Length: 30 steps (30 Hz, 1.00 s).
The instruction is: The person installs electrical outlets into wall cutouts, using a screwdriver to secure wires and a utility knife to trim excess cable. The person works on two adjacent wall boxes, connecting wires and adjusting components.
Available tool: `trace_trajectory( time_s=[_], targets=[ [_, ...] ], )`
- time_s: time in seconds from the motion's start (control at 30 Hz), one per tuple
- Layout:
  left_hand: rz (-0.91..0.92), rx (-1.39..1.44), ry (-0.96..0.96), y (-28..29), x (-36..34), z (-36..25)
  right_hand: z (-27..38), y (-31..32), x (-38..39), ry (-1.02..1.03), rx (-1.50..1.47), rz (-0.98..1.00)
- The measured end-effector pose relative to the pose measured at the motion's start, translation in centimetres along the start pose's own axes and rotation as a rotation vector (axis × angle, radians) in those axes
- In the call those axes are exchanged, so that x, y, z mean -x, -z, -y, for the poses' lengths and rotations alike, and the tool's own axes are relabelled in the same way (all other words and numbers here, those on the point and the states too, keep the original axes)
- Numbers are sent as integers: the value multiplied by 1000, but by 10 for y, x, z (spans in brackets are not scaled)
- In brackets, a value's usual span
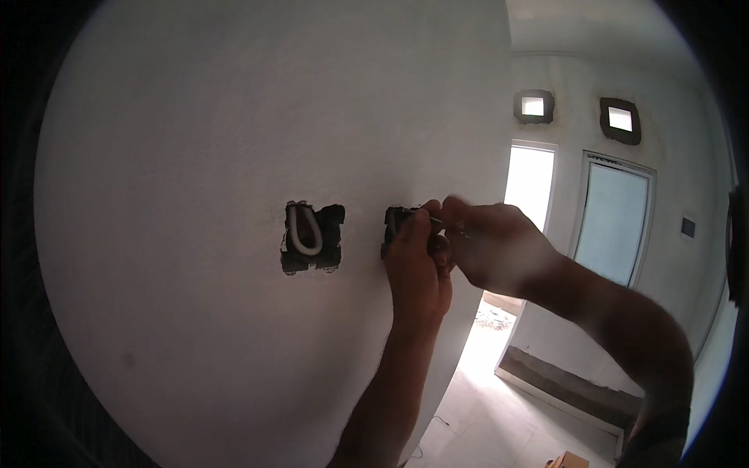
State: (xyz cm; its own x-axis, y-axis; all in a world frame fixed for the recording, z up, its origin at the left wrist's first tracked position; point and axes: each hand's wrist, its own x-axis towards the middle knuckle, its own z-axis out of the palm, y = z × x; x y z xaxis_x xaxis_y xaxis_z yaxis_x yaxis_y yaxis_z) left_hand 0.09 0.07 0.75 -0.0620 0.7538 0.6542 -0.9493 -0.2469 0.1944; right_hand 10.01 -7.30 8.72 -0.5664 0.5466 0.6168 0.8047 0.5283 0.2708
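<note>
Close together — left grip (pixel 413 269) upright, right grip (pixel 495 246) sideways

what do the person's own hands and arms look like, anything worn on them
Left hand and right hand are ungloved. Both forearms look bare, without visible watch or bracelet. Whether a sleeve starts beyond the right elbow is too dark to tell.
</note>
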Motion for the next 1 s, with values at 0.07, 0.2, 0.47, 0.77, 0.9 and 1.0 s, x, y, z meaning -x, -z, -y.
trace_trajectory(
  time_s=[0.07, 0.2, 0.47, 0.77, 0.9, 1.0],
  targets=[
    [32, 5, -7, 0, -1, 1, -4, 6, 1, 165, 193, 69],
    [-23, 72, -31, -3, -7, 3, -4, 10, 3, 244, 432, 84],
    [12, 25, -52, -3, 4, 0, 2, 17, 1, -473, -714, 58],
    [-12, 137, -20, 3, -2, 1, 16, 24, 7, -159, -7, 10],
    [-22, 68, -21, -7, 2, -4, 3, 15, 9, -572, -708, 126],
    [-23, 57, -38, -7, 6, -2, 5, 7, 15, -325, -493, -13]
  ],
)
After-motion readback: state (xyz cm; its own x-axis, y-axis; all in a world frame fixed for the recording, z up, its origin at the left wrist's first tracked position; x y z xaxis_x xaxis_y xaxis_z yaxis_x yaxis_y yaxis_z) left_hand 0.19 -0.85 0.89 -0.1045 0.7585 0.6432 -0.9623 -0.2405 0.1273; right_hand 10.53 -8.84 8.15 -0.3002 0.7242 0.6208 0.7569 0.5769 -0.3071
